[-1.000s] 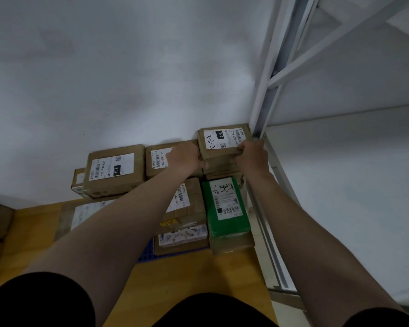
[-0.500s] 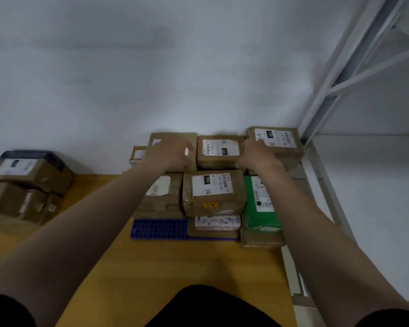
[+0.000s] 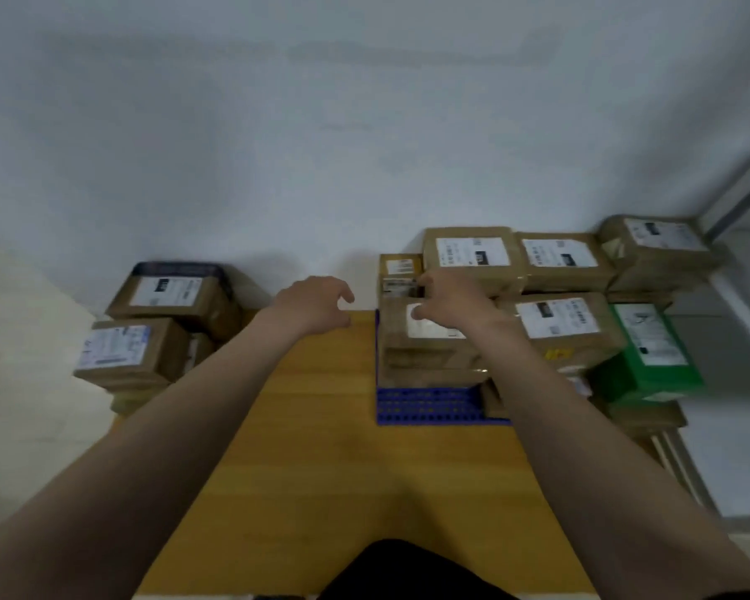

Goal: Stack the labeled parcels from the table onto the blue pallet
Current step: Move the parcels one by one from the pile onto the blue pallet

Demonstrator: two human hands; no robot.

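**Reaching With Empty Hands Between the Two Piles**

Head view: both forearms stretch out over the wooden table [image 3: 321,469]. The left hand [image 3: 312,303] hangs above bare tabletop between the two piles, its fingers loosely curled around nothing. The right hand [image 3: 447,303] is over the front-left parcel [image 3: 421,348] of the stack, fingers also loosely bent and gripping nothing. Blur hides whether its fingertips touch the box top.

The blue pallet [image 3: 429,404] sits on the right half of the table. Only its near-left corner is uncovered. Brown parcels are packed edge to edge on it in layers, with a green parcel [image 3: 650,352] at the right end and a small box [image 3: 401,268] tucked at the back left. The back row seems to butt against the white wall [image 3: 364,123], which probably braces the stack. White labels face up, likely so they can be read.

At the table's left edge, well apart from the pallet, more labeled parcels are not yet moved. A near parcel [image 3: 122,348] lies in front of a far parcel [image 3: 170,292] with a dark band. With the left hand nearer that pile and both hands free, the next pickup looks likely to come from there. The open corner of the pallet looks like the obvious spot for it.
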